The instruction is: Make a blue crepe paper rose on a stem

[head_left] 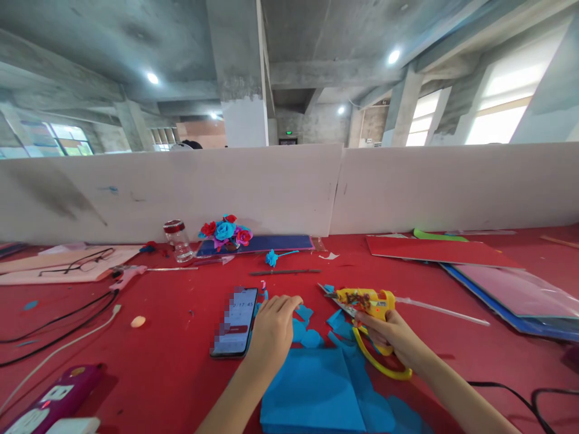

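My right hand (pixel 384 331) grips a yellow hot glue gun (pixel 362 299), its nozzle pointing left and a clear glue stick (pixel 443 310) trailing from its back. Scissors with a yellow handle (pixel 380 363) lie beneath the gun and hand, blades toward the upper left. My left hand (pixel 275 319) hovers beside the phone, back of the hand up, fingers loosely bent and no object visible in them; the thumb is hidden. Cut blue paper petals (pixel 312 339) lie between the hands. Nearer me is a stack of blue paper squares (pixel 312 392).
A phone (pixel 237 325) lies left of my left hand. Beyond are a dark stick (pixel 284 272), a blue paper flower (pixel 271 258), a paper bouquet (pixel 225 231) and a glass jar (pixel 180 242). Coloured sheets (pixel 452 250) lie right; a pink glue gun (pixel 129 276) and power strip (pixel 54 395) left.
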### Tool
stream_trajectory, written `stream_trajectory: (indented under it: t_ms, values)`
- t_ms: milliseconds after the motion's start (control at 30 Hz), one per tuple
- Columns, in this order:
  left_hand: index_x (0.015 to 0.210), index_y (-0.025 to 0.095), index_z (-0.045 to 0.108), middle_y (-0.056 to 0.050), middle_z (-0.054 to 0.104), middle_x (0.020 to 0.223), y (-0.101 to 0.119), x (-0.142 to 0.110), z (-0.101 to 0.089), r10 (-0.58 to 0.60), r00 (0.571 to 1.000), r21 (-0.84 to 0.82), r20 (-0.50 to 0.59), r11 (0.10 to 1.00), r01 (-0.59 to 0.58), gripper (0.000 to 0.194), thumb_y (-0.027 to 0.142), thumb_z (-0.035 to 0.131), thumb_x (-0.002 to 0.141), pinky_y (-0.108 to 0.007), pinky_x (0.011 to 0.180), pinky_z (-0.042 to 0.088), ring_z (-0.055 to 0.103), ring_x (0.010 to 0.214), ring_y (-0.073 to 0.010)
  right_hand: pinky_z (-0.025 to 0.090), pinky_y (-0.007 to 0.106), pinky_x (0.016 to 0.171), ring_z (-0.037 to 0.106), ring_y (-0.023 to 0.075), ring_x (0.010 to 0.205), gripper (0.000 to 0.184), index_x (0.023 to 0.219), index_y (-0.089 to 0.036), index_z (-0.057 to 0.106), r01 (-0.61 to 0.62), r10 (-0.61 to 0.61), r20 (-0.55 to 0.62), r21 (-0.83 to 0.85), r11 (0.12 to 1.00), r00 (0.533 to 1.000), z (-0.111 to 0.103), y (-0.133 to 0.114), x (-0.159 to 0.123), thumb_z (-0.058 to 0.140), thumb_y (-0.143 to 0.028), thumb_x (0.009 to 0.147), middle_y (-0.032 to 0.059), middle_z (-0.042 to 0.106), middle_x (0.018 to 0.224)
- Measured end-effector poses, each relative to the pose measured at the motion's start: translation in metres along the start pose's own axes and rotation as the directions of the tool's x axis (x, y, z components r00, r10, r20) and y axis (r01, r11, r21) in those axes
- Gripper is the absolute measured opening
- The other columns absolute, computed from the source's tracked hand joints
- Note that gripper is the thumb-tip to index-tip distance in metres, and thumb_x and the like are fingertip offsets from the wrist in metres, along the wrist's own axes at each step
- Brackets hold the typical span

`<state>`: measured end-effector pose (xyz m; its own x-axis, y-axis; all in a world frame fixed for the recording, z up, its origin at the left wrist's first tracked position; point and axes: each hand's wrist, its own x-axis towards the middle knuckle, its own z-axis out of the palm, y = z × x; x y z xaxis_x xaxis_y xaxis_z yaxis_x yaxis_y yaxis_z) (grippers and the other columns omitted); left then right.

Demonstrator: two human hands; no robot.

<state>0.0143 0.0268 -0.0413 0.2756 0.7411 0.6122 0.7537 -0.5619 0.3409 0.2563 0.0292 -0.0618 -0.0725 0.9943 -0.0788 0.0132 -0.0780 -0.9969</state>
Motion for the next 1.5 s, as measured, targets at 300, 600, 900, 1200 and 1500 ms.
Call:
stream_trajectory:
  t_ms: [300,600,900,1200,1500]
  values:
    - [0.093,0.023,0.06,-0.005,0.065,0.085,0.0,0.002,0.0,-0.18,0.983,-0.349,0.023,0.92,0.176,0.025,0.022,0.035,0.086,-0.034,0.074,0.043,0.058,0.08,-0.0201,0.015,0.021,0.038,0.023,0.0032,0.035,0.044,0.048,-0.019,0.04,-0.008,0.007,0.003,0.025,1.0,1.0,0.0,-0.001,-0.001,0.069,-0.049,0.06,-0.0095,0.031,0.035]
    - [0.084,0.016,0.053,-0.007,0.069,0.082,0.003,0.013,-0.002,-0.533,0.79,-0.91,0.304,0.082,0.406,0.024,0.037,0.06,0.073,-0.027,0.069,0.048,0.064,0.069,-0.0143,0.016,0.019,0.037,0.021,0.0034,0.036,0.041,0.058,-0.016,0.051,-0.038,0.041,-0.049,0.063,0.997,0.998,0.002,-0.008,-0.003,0.068,-0.054,0.057,-0.0101,0.031,0.037]
    - [0.077,0.015,0.054,-0.002,0.069,0.075,0.003,0.014,-0.004,-0.588,0.724,-0.93,0.36,-0.164,0.329,0.022,0.025,0.071,0.065,-0.022,0.068,0.053,0.065,0.07,-0.0117,0.015,0.019,0.037,0.02,0.0027,0.036,0.039,0.059,-0.015,0.055,-0.02,0.019,0.006,0.081,0.997,1.0,0.0,-0.005,0.0,0.067,-0.052,0.061,-0.0108,0.029,0.036]
    - [0.064,0.012,0.057,-0.003,0.069,0.072,0.005,0.016,-0.007,-0.644,0.692,-0.944,0.327,-0.256,0.209,0.017,0.016,0.073,0.061,-0.018,0.072,0.054,0.066,0.079,-0.0141,0.017,0.019,0.037,0.021,0.0021,0.035,0.037,0.064,-0.013,0.061,0.043,-0.047,0.035,0.104,0.994,0.998,-0.002,0.002,0.0,0.067,-0.05,0.063,-0.01,0.03,0.036]
    - [0.066,0.013,0.061,0.0,0.065,0.062,0.009,0.014,-0.007,-0.667,0.611,-0.901,0.426,-0.371,0.223,0.01,0.005,0.068,0.065,-0.013,0.056,0.054,0.065,0.061,-0.0099,0.015,0.019,0.036,0.024,0.0024,0.035,0.041,0.061,-0.013,0.06,0.007,-0.012,0.067,0.08,0.997,0.998,0.001,0.003,-0.002,0.069,-0.052,0.058,-0.0089,0.032,0.036]
